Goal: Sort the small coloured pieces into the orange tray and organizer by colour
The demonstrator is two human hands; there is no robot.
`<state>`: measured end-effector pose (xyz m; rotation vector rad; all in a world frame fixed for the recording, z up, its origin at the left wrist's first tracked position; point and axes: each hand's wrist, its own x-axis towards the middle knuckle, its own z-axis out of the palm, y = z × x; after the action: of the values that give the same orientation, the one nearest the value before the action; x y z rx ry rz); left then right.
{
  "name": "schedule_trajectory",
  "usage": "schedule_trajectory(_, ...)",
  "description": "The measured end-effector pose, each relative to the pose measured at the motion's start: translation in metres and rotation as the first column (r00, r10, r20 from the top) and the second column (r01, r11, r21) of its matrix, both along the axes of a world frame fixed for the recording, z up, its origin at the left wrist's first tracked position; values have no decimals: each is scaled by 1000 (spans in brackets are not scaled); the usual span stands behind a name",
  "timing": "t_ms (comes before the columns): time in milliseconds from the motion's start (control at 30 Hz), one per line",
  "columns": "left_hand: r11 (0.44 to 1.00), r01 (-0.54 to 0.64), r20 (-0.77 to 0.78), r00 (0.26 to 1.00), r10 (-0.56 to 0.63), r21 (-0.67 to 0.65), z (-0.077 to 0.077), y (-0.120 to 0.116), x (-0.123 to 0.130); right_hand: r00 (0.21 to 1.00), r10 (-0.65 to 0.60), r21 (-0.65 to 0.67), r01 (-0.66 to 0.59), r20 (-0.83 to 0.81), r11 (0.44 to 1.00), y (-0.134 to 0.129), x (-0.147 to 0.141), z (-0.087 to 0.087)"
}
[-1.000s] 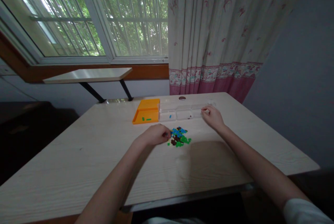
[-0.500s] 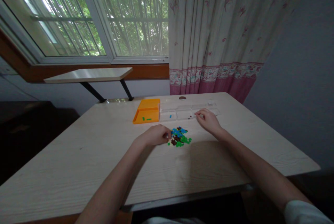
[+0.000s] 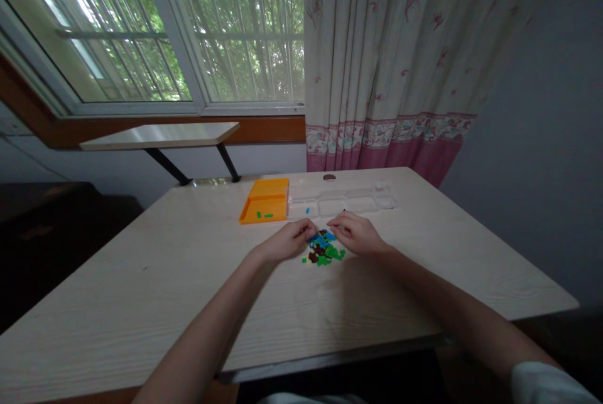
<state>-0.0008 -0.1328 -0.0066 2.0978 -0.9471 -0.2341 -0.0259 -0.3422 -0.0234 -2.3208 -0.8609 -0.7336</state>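
Note:
A pile of small coloured plastic pieces [image 3: 330,255], blue, green, brown and pale yellow, lies on the table between my two hands. My left hand [image 3: 288,239] is closed in a pinch at the pile's upper left edge, its fingertips by the blue pieces. Above the pile's upper right side, my right hand [image 3: 357,232] has thumb and forefinger drawn together. Whatever either pinch holds is too small or hidden. Behind the hands lies a clear compartment tray [image 3: 330,208], with a small blue piece [image 3: 308,210] in its left compartment. The orange tray [image 3: 268,189] beside it contains a few green pieces [image 3: 268,215].
The pale wooden table [image 3: 188,278] reaches back to a window and a floral curtain [image 3: 367,77]. A raised shelf [image 3: 164,134] on black legs stands at the back left. Near the back edge is a dark oval spot [image 3: 329,177].
My right hand has come from the clear tray toward me and left, to the pile. My left hand has shifted slightly up and right along the pile's edge.

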Motion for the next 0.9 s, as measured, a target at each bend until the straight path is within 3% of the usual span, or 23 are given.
schedule_trajectory(233, 964, -68, -263, 965, -3, -259, -13, -16, 0, 998, 40, 11, -41, 38, 999, 10, -2, -2)
schedule_trajectory(467, 951, -102, -434, 900, -36, -291, -15, -19, -5, 992, 88, 107, -98, 92, 989, 11, 0, -7)
schedule_trajectory(900, 863, -238, -454, 891, 12, -445, -24, -23, 6, 992, 95, 121, -104, 81, 987, 10, -1, -5)
